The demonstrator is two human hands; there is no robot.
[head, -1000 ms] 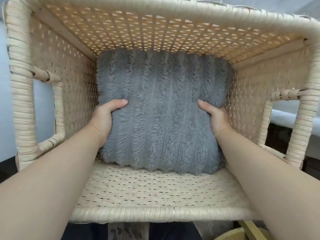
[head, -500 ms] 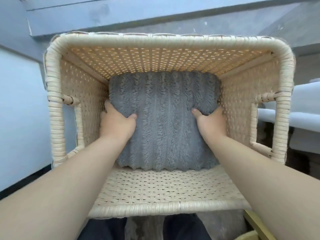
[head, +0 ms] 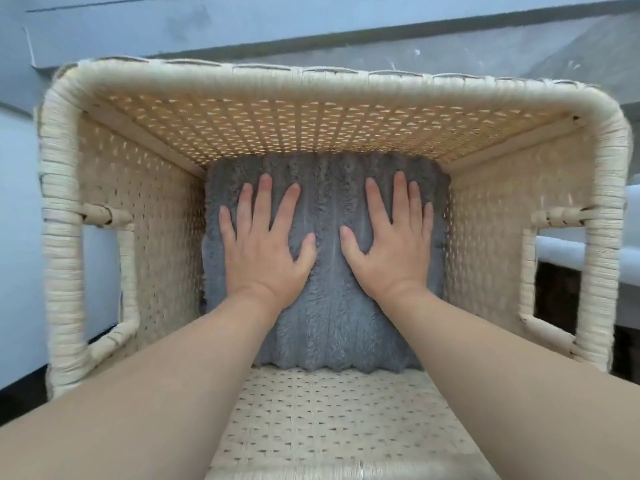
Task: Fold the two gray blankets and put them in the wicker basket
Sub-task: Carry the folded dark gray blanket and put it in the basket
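Note:
A folded gray ribbed fluffy blanket (head: 327, 327) lies at the bottom of the pale wicker basket (head: 62, 237), seen from above. My left hand (head: 265, 244) presses flat on the blanket's left half with fingers spread and straight. My right hand (head: 391, 244) presses flat on its right half the same way. Both forearms reach down into the basket from the near edge. Whether a second blanket lies underneath is hidden.
The basket has handle openings in its left (head: 104, 271) and right (head: 550, 278) walls. A gray floor and a wall ledge (head: 311, 36) lie beyond it. A pale surface (head: 588, 251) shows through the right handle opening.
Both hands have let go of the blanket's sides and now lie flat on top of it with spread fingers. The blanket sits deeper in the basket.

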